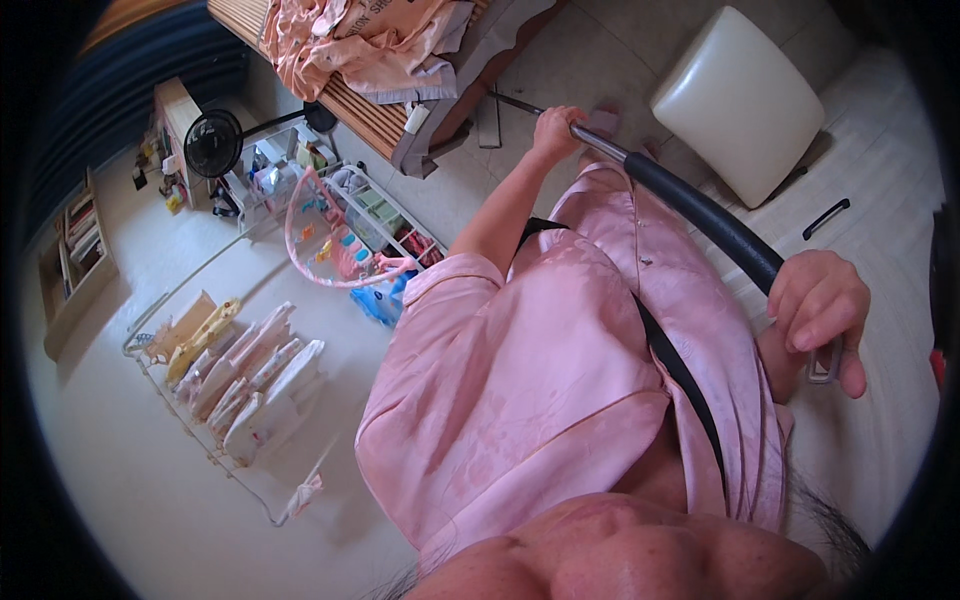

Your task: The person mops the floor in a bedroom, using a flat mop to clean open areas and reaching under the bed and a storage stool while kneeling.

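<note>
A long pole (694, 199) with a metal tube and a black foam sleeve runs diagonally across in front of me. My left hand (559, 131) is closed around the metal tube, towards its far end. Around the near end of the foam sleeve wraps my right hand (817, 304), and a grey hanging loop (823, 369) sticks out below its fingers. The pole's thin far part passes beneath the edge of a slatted wooden bench (360, 124), so whatever is at that end is hidden. Peach-coloured clothes (360, 45) lie on the bench over a grey cloth.
A cream padded stool (739, 105) stands at upper right, near a black bar handle (825, 217). To the left are a rack with small clothes (247, 382), a pink baby play gym (289, 232), a white storage trolley (382, 206), a black fan (214, 142) and a book box (79, 247).
</note>
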A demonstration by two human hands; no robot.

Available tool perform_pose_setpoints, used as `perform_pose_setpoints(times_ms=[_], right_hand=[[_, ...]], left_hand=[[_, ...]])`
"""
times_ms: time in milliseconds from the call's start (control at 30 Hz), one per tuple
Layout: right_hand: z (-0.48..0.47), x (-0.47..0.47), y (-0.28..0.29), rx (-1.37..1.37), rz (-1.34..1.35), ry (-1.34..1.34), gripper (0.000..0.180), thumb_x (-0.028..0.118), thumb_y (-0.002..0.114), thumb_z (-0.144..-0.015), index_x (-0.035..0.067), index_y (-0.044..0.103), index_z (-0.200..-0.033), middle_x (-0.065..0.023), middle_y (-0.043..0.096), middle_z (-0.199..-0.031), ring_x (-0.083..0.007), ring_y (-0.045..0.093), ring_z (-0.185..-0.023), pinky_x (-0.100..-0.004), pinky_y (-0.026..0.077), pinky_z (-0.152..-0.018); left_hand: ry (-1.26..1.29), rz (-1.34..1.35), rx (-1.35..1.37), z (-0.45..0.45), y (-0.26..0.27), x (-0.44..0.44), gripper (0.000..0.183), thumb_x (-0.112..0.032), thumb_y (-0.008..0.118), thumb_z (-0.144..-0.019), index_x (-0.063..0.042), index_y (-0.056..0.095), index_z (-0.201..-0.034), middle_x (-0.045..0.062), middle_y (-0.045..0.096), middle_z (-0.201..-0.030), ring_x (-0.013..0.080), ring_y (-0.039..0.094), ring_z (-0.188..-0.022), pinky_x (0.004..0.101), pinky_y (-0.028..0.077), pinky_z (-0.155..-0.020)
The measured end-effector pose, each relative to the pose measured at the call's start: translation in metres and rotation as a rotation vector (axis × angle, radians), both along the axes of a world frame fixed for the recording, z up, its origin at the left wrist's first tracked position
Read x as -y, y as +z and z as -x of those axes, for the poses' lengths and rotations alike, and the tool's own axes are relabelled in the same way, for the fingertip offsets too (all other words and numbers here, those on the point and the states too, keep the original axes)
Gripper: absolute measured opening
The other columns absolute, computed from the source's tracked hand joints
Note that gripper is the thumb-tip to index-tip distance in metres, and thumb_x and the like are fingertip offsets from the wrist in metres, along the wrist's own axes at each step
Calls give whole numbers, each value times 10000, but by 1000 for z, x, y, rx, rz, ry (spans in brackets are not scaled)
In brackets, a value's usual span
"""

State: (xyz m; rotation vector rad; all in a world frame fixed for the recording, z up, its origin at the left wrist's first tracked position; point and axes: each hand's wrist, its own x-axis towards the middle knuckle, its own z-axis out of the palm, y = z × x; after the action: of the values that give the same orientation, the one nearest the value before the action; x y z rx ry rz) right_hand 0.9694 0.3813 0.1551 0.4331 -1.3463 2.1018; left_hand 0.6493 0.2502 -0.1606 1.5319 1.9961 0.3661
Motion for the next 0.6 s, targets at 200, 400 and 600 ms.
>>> perform_pose_setpoints(times_ms=[200,400,600], right_hand=[[-40,20,23,272,69,-703,512,581,418,-911,88,555,-921,12,516,-521,-101,453,-406,-256,384,-453],[-133,50,50,273,92,-1090,629,680,417,-816,116,605,-1022,79,434,-446,-52,330,-368,-223,258,-445],[-155,30,53,74,105,-849,631,718,459,-749,150,632,-964,89,397,-388,-42,397,-370,-203,338,-493]], left_hand=[[-244,96,66,-35,3,-52,281,-107,673,-614,-177,704,-885,90,662,-832,321,601,-850,396,480,-771],[-525,111,182,-101,33,-92,329,-124,675,-593,-182,707,-915,84,678,-847,302,630,-850,391,496,-771],[-515,196,241,-97,57,-95,299,-120,677,-606,-171,704,-900,84,682,-858,307,630,-851,406,498,-773]])
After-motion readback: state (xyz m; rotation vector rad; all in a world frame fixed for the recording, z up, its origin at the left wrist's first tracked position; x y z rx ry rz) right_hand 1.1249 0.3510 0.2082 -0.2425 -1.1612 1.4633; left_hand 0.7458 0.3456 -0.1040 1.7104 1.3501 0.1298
